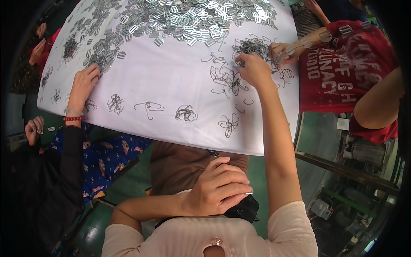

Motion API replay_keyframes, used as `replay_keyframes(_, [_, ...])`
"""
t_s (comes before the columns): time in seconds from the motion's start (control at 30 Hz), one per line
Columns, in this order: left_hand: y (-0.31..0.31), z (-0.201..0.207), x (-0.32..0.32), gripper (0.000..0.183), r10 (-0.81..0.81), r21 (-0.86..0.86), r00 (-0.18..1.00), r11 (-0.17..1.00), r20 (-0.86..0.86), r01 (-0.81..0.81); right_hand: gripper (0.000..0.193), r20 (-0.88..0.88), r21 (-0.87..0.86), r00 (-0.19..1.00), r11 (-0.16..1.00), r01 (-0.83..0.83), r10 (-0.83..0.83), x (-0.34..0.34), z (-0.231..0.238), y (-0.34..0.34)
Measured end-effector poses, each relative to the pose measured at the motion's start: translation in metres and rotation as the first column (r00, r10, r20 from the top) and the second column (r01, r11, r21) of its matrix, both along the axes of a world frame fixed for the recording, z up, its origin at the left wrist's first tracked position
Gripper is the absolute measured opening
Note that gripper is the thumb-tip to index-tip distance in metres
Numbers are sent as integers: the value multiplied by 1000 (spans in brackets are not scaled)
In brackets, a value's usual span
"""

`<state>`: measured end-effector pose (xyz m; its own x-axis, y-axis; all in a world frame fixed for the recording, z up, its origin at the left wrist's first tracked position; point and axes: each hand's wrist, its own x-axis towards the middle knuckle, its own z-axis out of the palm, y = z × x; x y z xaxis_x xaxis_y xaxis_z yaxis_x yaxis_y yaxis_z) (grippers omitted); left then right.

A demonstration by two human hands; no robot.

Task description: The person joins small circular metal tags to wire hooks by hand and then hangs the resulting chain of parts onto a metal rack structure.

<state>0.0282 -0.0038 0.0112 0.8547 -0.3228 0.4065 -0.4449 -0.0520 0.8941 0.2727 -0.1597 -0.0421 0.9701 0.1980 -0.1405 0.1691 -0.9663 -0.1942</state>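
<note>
My right hand [255,70] reaches over the white table, its fingers pinched at a dark heap of thin wire hooks [252,46]. A bit of grey wire shows between thumb and fingers. Below and left of it, more loose wire hooks [229,79] lie tangled on the cloth. Close to my chest, my left hand [220,187] is closed, fingers curled together. A small shiny bit [249,192] shows at its fingertips, too small to name. The front edge of the table lies between this hand and the hooks.
Flat silver metal slides [184,21] are heaped at the far side. Small clusters of hooks [186,113] line the near edge. At left, a co-worker's hand [85,83] touches slides; at right, another's hand [284,53] reaches into the hook heap beside mine. Transparent straps with rings [306,42] cross that arm.
</note>
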Motion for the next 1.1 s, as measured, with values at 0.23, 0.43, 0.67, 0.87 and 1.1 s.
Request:
replay_keyframes(0.23, [1,1,0,20,24,8,1000,1000,1,-24,17,109,189,993,980,-59,39,12,-23,38])
replay_keyframes(0.43, [-1,-3,-2,20,18,-7,1000,1000,-9,-18,20,19,218,1000,976,-15,11,25,-29,44])
replay_keyframes(0.67, [2,-2,-4,20,38,-15,999,999,11,-37,21,-567,708,808,597,377,162,8,-5,11])
replay_keyframes(0.87, [0,-3,-7,20,8,-8,1000,1000,22,-8,11,-645,764,714,234,601,272,-19,4,-16])
replay_keyframes(1.1, [-2,-1,-7,18,28,46,998,998,48,-30,12,-602,721,796,465,514,53,-39,-3,-47])
